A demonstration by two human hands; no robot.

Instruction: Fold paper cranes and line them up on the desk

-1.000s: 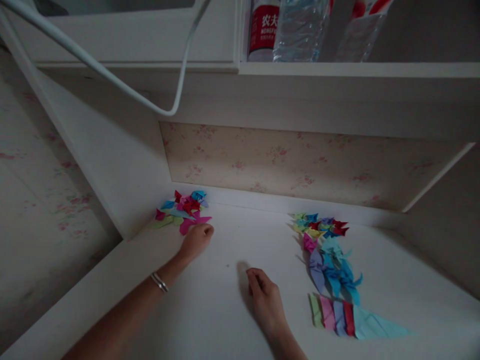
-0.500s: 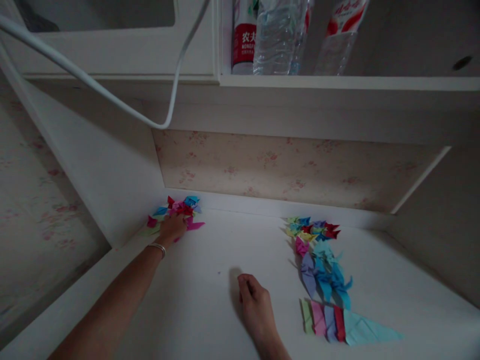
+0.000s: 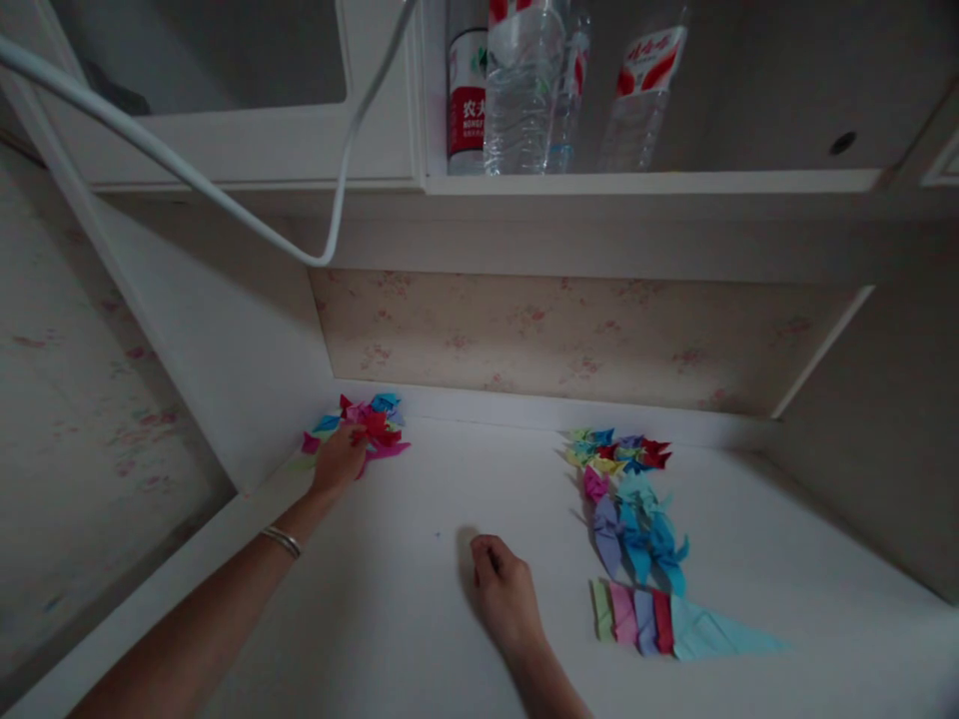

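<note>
My left hand (image 3: pixel 339 461) reaches to the back left corner of the white desk (image 3: pixel 420 609) and rests with curled fingers on a heap of small folded paper pieces (image 3: pixel 364 424) in pink, red and blue. What the fingers grip is hidden. A bracelet sits on that wrist. My right hand (image 3: pixel 503 594) lies in a loose fist on the desk's middle, with nothing visible in it. To its right lies a column of folded paper cranes (image 3: pixel 633 504) in many colours, and below them a row of folded paper strips (image 3: pixel 636 619) with a light blue triangle (image 3: pixel 711 634).
A shelf (image 3: pixel 644 183) above the desk carries plastic water bottles (image 3: pixel 524 90). A white cable (image 3: pixel 225 195) hangs across the upper left. Floral wallpaper backs the desk niche, and a white side panel (image 3: pixel 225 350) bounds it on the left.
My left hand moved from the pile's near edge onto the paper pieces and stays there. The view tilted up slightly, showing more of the bottles. My right hand stays put.
</note>
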